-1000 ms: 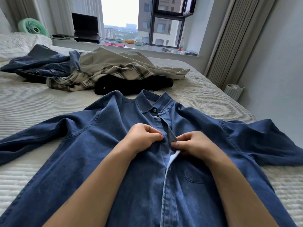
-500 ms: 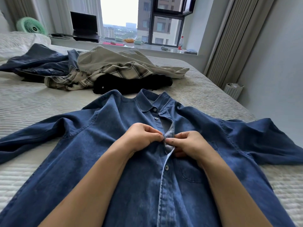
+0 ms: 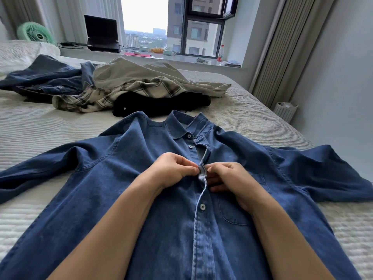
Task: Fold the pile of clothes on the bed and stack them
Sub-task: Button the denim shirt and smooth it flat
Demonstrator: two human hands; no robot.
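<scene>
while both hands pinch its placket, denim shirt (image 3: 141,178) lies collar-away.

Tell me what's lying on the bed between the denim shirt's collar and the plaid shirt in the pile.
A black garment lies there, just beyond the denim shirt collar and partly under the plaid shirt, as the head view shows.
</scene>
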